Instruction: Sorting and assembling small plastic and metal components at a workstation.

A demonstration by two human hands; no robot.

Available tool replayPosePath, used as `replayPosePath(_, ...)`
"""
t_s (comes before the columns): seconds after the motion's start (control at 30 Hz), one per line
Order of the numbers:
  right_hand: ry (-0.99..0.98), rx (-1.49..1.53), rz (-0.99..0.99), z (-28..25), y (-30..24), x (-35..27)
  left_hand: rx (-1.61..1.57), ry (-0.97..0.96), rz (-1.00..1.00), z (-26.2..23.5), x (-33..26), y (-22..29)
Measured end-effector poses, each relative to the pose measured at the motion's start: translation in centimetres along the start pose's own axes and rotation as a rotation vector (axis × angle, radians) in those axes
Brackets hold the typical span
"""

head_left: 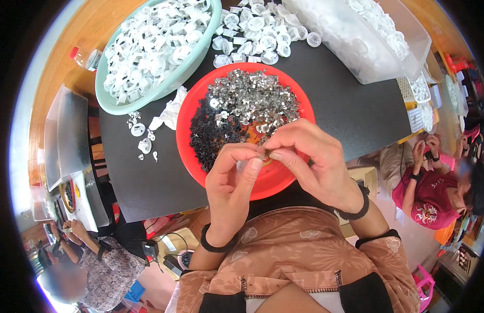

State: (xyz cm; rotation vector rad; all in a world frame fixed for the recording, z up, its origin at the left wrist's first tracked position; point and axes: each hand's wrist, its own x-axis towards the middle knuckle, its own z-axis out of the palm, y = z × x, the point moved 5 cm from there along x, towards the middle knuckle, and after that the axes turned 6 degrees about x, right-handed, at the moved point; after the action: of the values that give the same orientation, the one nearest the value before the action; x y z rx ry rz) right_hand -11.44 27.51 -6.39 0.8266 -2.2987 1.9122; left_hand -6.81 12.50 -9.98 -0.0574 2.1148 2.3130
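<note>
Both hands, left [232,180] and right [304,156], pinch one small part [263,153] over the red bowl's [283,180] six o'clock rim; fumbled, it may drop outside.

Basin [114,101] left behind bowl [283,182]; clips [252,99] seemingly inside.

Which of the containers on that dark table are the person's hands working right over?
The round red plastic bowl holding small shiny metal clips and black bits. Both hands meet above its near rim, while the pale green basin and clear plastic tub of white parts sit farther back.
</note>
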Motion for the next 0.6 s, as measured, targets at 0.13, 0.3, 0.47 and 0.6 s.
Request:
replayPosePath(0.13,-0.056,0.039,0.127,-0.3,-0.4,0.0,0.221,0.083,0.07,0.0,-0.1,0.8)
replayPosePath(0.3,-0.056,-0.041,0.02,0.0,0.0,0.1,0.282,0.076,0.133,0.3,0.2,1.0)
replayPosePath(0.47,0.021,-0.012,0.1,-0.4,1.0,0.0,-0.075,-0.072,-0.07,0.7,0.1,-0.2)
replayPosePath(0.6,-0.008,-0.078,0.095,-0.2,1.1,-0.6,-0.11,-0.025,-0.115,0.9,0.4,-0.3)
